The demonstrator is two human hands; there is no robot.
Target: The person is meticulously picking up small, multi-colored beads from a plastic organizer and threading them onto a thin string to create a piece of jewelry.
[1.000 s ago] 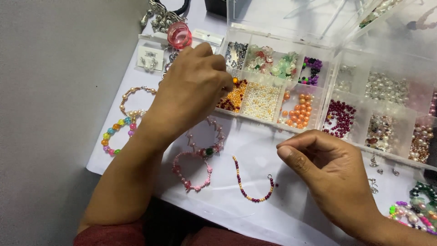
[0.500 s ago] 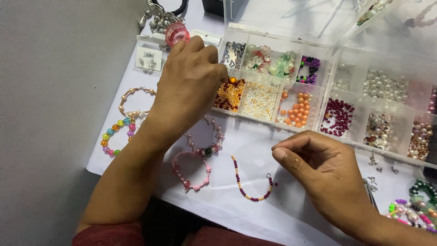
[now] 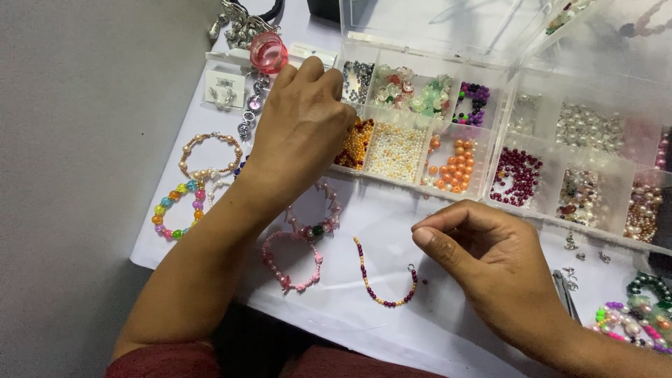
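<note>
Beads in a clear plastic compartment box (image 3: 490,77) are getting the attention of the left hand (image 3: 304,122), which is reaching over the box's near-left corner with its fingers curled down toward the compartment of amber-orange beads (image 3: 353,142); whether the fingertips are pinching a bead is hidden by the back of the hand, so I cannot tell. The box is lying with its lid thrown back, probably so every colour is staying within reach. The right hand (image 3: 500,269) is resting on the white paper-covered surface (image 3: 448,336), its thumb and forefinger pressed narrowly together as if pinching something very fine, perhaps the thread, though nothing can be made out between them. Just beside it, to the left, one unfinished curved strand of dark red and yellow beads (image 3: 381,276) is lying open, near the pinching fingers and well apart from the box. Three closed bracelets are sitting at the left of the surface: one of peach pearls (image 3: 208,155), one of rainbow-coloured beads (image 3: 175,210), and one of pink beads (image 3: 292,260) close to the left forearm; a fourth, pale pink with a dark green bead (image 3: 318,218), is partly tucked under the wrist. One pink translucent ring-shaped roll (image 3: 269,52) is standing at the far edge. Among the visible compartments, one is holding cream seed beads (image 3: 395,150), one bright orange round beads (image 3: 451,164), and one dark maroon beads (image 3: 516,175).
</note>
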